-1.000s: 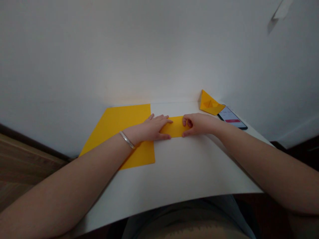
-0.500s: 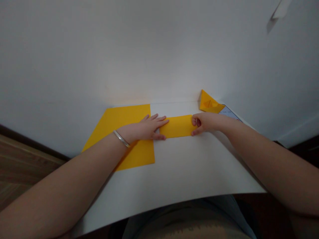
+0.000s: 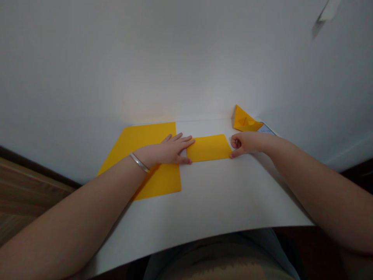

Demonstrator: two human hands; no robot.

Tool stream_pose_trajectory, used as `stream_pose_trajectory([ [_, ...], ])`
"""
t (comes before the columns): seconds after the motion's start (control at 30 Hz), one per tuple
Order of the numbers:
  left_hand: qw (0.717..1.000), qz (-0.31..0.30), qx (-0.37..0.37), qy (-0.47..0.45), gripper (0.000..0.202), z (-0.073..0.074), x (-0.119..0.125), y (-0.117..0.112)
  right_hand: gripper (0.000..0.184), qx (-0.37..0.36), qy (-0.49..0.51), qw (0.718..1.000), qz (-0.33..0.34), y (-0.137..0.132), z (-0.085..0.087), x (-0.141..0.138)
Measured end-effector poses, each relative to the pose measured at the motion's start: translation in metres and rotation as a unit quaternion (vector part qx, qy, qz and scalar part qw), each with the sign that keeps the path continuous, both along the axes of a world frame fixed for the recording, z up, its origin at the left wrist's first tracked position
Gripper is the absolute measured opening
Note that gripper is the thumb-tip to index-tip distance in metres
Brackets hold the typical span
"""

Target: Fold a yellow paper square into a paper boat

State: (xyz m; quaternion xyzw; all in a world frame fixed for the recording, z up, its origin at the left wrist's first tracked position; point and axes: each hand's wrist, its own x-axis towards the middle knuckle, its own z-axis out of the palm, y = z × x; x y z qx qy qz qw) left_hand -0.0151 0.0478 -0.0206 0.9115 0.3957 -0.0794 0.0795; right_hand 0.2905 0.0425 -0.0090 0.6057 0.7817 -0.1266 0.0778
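A folded yellow paper [image 3: 208,148] lies flat on the white tabletop, its right edge slanting. My left hand [image 3: 175,151] rests open with fingers spread, its fingertips and thumb pressing the paper's left end; a silver bangle [image 3: 139,162] circles that wrist. Beneath the left hand and forearm is a larger yellow sheet [image 3: 159,182]. At the paper's right end, my right hand [image 3: 243,143] has its fingers curled in and its thumb stretched to the lower right corner. Nothing shows within those curled fingers. Behind the right hand stands a folded yellow paper boat [image 3: 244,121].
A white table [image 3: 210,206] meets a pale wall [image 3: 186,62] at the back. Partly behind my right wrist lies a bluish-white printed sheet [image 3: 266,129]. Wooden furniture [image 3: 26,198] stands at the left, and a white piece [image 3: 329,11] sticks to the wall at upper right.
My right hand has slid slightly right, off the paper's right edge, uncovering it; only the thumb stays at the corner. My left hand has shifted slightly left, still pressing.
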Motion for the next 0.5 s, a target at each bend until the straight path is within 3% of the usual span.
stream_pose_trajectory([
  [0.3,0.999,0.026,-0.015,0.009,0.091,-0.0014,-0.0006,-0.0027,0.035,-0.001,0.012,1.000,-0.011,-0.0038,0.0010,0.0018],
  [0.5,0.997,0.069,0.017,0.016,0.079,-0.0058,0.0048,-0.0062,0.015,0.065,0.051,0.996,-0.026,-0.0082,0.0018,-0.0037],
])
